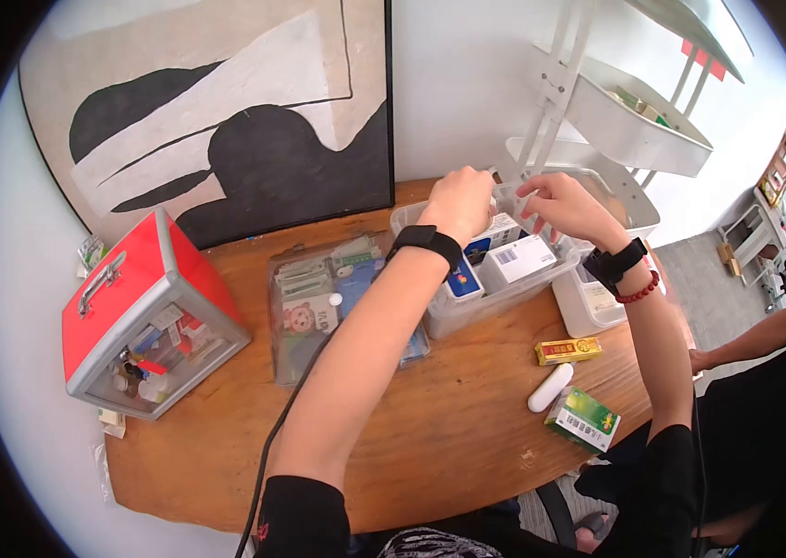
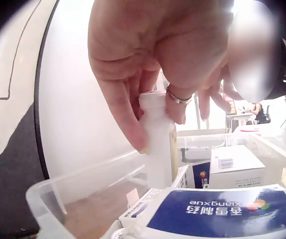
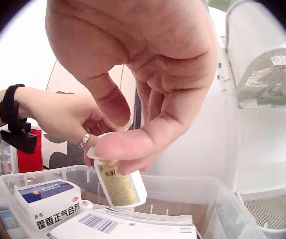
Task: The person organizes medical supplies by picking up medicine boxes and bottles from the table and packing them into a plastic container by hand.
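My left hand (image 1: 460, 203) pinches a white plastic bottle (image 2: 159, 147) near its neck and cap, holding it upright over the clear plastic bin (image 1: 467, 323). The bottle's gold label (image 3: 117, 185) shows in the right wrist view. To the right, my right hand (image 1: 571, 209) hovers above the bin with fingers loosely bent and nothing in them; its fingertips overlap the bottle in the right wrist view. Under the hands, the bin contains a plain white box (image 1: 518, 260), a blue-and-white medicine box (image 2: 208, 214) and other cartons.
A red-topped first-aid case (image 1: 156, 316) stands at the left. Beside it lies a flat clear case (image 1: 286, 367) with packets. A yellow carton (image 1: 568, 351), a white oval case (image 1: 551, 388) and a green box (image 1: 584, 418) lie front right. A white shelf cart (image 1: 630, 116) stands behind; another person's arm (image 1: 751, 339) is at right.
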### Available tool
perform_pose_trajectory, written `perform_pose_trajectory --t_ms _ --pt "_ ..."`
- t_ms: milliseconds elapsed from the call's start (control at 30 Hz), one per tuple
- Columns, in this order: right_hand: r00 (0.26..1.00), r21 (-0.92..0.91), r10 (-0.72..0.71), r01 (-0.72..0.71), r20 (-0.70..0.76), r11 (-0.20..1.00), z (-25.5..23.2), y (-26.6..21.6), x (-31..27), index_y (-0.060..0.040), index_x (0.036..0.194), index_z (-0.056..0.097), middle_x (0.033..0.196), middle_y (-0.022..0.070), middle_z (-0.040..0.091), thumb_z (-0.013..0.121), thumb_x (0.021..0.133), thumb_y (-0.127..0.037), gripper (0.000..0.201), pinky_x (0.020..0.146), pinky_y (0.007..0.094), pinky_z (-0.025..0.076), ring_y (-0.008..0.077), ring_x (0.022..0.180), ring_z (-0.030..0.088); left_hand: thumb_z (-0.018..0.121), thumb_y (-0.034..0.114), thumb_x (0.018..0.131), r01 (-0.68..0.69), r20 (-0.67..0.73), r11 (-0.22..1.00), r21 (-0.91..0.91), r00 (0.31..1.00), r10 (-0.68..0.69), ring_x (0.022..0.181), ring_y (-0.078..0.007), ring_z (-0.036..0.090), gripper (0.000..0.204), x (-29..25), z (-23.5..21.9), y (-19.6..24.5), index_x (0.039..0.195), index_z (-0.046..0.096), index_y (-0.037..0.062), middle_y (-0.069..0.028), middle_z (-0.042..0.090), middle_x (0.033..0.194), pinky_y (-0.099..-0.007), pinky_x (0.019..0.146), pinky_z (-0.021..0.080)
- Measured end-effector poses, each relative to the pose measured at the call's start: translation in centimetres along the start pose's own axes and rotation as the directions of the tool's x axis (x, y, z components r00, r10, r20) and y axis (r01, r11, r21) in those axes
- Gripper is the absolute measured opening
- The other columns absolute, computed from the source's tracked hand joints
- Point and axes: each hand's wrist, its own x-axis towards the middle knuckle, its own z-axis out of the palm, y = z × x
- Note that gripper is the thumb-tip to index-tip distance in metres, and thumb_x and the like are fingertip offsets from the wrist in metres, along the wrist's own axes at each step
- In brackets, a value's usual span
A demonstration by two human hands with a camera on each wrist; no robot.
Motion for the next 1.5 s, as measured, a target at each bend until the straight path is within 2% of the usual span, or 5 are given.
perform_pose_trajectory --t_ms 467,833,1100,1300,1500 --pt "0.983 -0.028 0.171 -0.170 0.070 0.985 -1.7 4.5 -5.9 0.0070 0.121 0.063 0.086 0.0088 0.074 0.062 0.093 -0.017 0.037 0.050 0.0252 0.053 0.0134 0.071 0.072 0.083 0.025 0.081 0.004 0.231 1.000 -0.007 0.973 -0.003 0.103 -0.0386 0.070 0.036 2.6 4.5 1.5 0.103 0.074 -0.0017 -0.0259 0.072 0.107 -0.0446 0.089 0.057" --pt "0.986 -0.143 -0.127 0.111 -0.105 0.983 -1.2 5.6 -11.2 0.0016 0.110 0.070 0.080 0.0121 0.070 0.067 0.092 -0.020 0.029 0.071 0.0314 0.053 0.0191 0.078 0.069 0.090 0.026 0.070 -0.045 0.321 0.952 0.302 0.945 -0.057 0.098 -0.0383 0.072 0.042 0.5 1.6 0.6 0.098 0.075 -0.0017 -0.0246 0.073 0.103 -0.0436 0.088 0.058" --pt "0.955 -0.494 0.101 0.052 0.278 0.868 2.8 7.4 -24.8 -0.0011 0.128 0.058 0.116 0.0173 0.064 0.085 0.073 -0.041 0.073 0.093 0.0445 0.051 0.0352 0.114 0.061 0.077 0.033 0.086 -0.007 0.268 0.983 0.181 0.963 -0.043 0.104 -0.0371 0.070 0.035 -1.0 1.9 -0.5 0.104 0.074 0.0026 -0.0211 0.073 0.105 -0.0461 0.090 0.056" --pt "0.975 -0.581 0.218 -0.161 0.029 0.798 9.3 14.0 -28.6 -0.0016 0.118 0.058 0.114 0.0170 0.061 0.090 0.058 -0.045 0.081 0.091 0.0423 0.052 0.0350 0.110 0.062 0.069 0.035 0.094 -0.046 0.111 0.980 0.193 0.994 0.025 0.100 -0.0391 0.069 0.035 -2.1 -1.2 0.9 0.100 0.069 0.0008 -0.0207 0.072 0.102 -0.0474 0.085 0.055" --pt "0.980 -0.504 0.189 -0.135 0.058 0.853 3.2 7.8 -26.9 -0.0034 0.118 0.060 0.111 0.0160 0.063 0.086 0.050 -0.026 0.076 0.089 0.0434 0.053 0.0352 0.108 0.062 0.061 0.028 0.099 -0.107 -0.257 0.987 0.119 0.957 0.135 0.092 -0.0405 0.065 0.027 -8.2 -7.0 3.8 0.097 0.057 0.0013 -0.0182 0.068 0.095 -0.0494 0.078 0.051"
